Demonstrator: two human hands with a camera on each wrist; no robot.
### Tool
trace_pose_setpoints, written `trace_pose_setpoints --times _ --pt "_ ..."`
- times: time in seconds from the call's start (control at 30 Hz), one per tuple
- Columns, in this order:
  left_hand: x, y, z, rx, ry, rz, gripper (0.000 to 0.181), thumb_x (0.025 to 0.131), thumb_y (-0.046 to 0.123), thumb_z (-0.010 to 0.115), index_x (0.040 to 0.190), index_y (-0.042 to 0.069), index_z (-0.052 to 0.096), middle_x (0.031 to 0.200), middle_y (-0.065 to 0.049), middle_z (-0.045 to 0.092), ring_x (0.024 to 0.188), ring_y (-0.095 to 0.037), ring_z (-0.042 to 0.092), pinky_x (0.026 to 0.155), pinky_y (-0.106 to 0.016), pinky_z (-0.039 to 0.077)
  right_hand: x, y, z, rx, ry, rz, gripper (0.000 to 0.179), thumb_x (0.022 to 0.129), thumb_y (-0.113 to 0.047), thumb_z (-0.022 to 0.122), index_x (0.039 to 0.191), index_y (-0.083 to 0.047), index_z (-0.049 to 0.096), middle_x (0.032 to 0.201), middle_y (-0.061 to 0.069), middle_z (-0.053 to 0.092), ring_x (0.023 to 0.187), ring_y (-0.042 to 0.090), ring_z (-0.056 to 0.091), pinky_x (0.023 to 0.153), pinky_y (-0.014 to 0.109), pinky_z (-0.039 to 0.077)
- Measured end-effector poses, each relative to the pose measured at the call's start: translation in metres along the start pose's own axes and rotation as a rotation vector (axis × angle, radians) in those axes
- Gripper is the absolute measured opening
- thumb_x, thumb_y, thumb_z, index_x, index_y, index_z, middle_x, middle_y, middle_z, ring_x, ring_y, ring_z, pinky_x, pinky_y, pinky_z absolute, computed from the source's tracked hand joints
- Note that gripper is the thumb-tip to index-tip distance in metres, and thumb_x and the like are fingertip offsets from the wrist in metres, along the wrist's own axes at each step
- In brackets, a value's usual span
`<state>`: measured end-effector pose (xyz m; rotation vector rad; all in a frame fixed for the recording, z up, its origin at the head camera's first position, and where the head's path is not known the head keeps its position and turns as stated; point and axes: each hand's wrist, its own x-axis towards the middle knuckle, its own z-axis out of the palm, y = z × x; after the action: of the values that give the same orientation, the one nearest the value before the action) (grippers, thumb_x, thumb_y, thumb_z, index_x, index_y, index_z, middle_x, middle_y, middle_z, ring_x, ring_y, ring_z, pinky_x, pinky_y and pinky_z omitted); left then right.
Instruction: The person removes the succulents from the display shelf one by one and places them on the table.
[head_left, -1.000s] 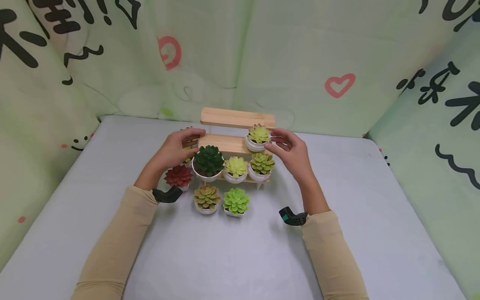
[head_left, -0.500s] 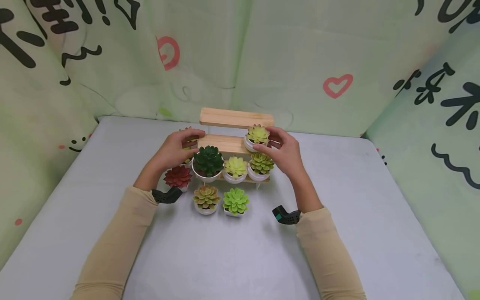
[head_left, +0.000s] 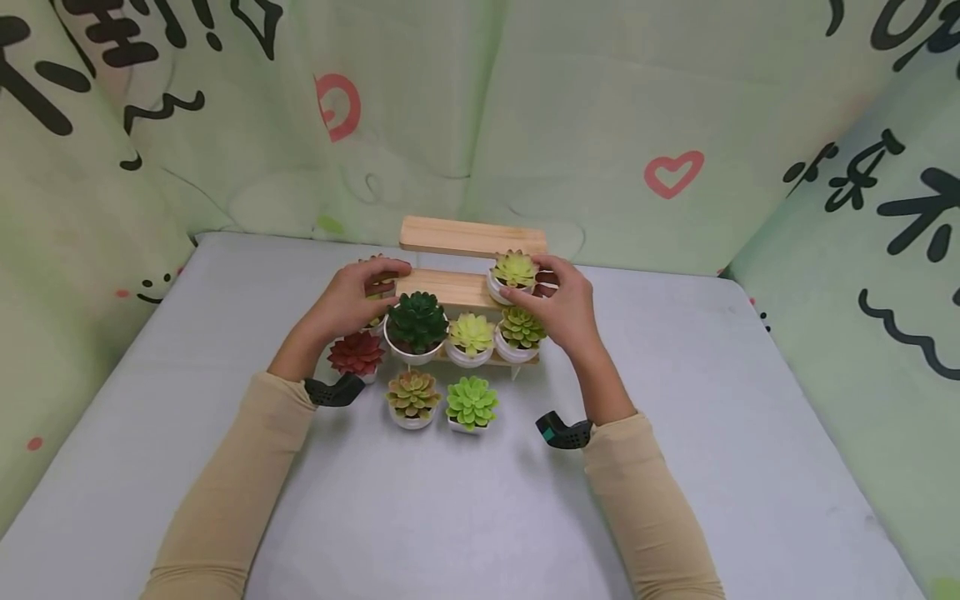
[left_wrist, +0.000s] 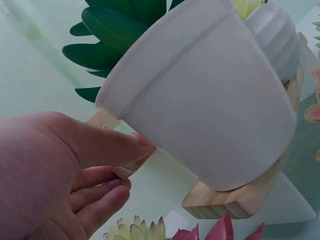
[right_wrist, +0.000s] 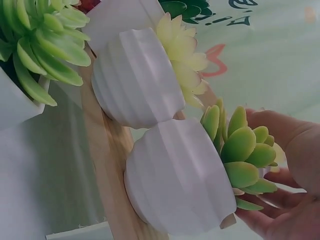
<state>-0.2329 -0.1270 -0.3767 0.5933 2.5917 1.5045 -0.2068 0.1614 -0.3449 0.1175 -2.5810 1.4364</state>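
A tiered wooden plant stand [head_left: 435,287] stands near the back of the table. My left hand [head_left: 351,296] holds the left end of its middle shelf; in the left wrist view thumb and fingers lie around the board end [left_wrist: 125,171]. My right hand [head_left: 566,304] grips a small yellow-green potted succulent [head_left: 514,270] at the right end of that shelf, thumb in front and fingers at the far side. In the right wrist view another succulent's white pot [right_wrist: 175,175] mostly hides it. On the lower shelf sit a dark green succulent [head_left: 417,321], a pale one [head_left: 471,335] and a green one [head_left: 522,327].
In front of the stand, an orange-tinged succulent [head_left: 413,394] and a bright green one [head_left: 472,403] stand on the white table [head_left: 420,517]. A red succulent [head_left: 356,353] is by my left wrist, with more plants partly hidden behind that hand. Printed curtains [head_left: 585,108] surround the table.
My right hand has moved left and closed around the yellow-green succulent's pot, which has shifted slightly left on the shelf. The left hand has stayed in place.
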Motion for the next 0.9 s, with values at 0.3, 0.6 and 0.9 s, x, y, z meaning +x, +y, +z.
trace_pose_setpoints --times 0.3,0.6,0.9 --pt "0.000 0.001 0.000 0.000 0.000 0.006 0.040 0.085 0.000 0.060 0.123 0.011 0.054 0.128 -0.010 0.052 0.119 -0.026 0.053 0.098 -0.036 0.046 -0.003 0.002 -0.008 0.024 0.077 -0.013 0.061 0.070 -0.029 0.078 0.122 -0.006 0.055 0.118 0.009 0.054 0.105 0.019 0.057 0.088 0.030 0.053" --pt "0.000 0.003 -0.001 0.001 -0.005 0.003 0.040 0.085 -0.001 0.060 0.123 0.009 0.054 0.128 -0.010 0.052 0.119 -0.026 0.053 0.098 -0.036 0.046 -0.007 0.007 -0.026 0.027 0.130 0.002 0.061 0.071 -0.030 0.077 0.123 -0.009 0.054 0.119 0.007 0.054 0.106 0.018 0.056 0.089 0.030 0.052" --pt "0.000 0.002 -0.001 -0.003 -0.017 0.019 0.041 0.085 -0.002 0.060 0.125 0.008 0.053 0.130 -0.013 0.050 0.119 -0.029 0.052 0.098 -0.036 0.047 -0.017 0.017 -0.046 -0.007 0.159 0.035 0.061 0.070 -0.032 0.078 0.121 -0.010 0.054 0.117 0.004 0.054 0.104 0.015 0.056 0.087 0.025 0.053"
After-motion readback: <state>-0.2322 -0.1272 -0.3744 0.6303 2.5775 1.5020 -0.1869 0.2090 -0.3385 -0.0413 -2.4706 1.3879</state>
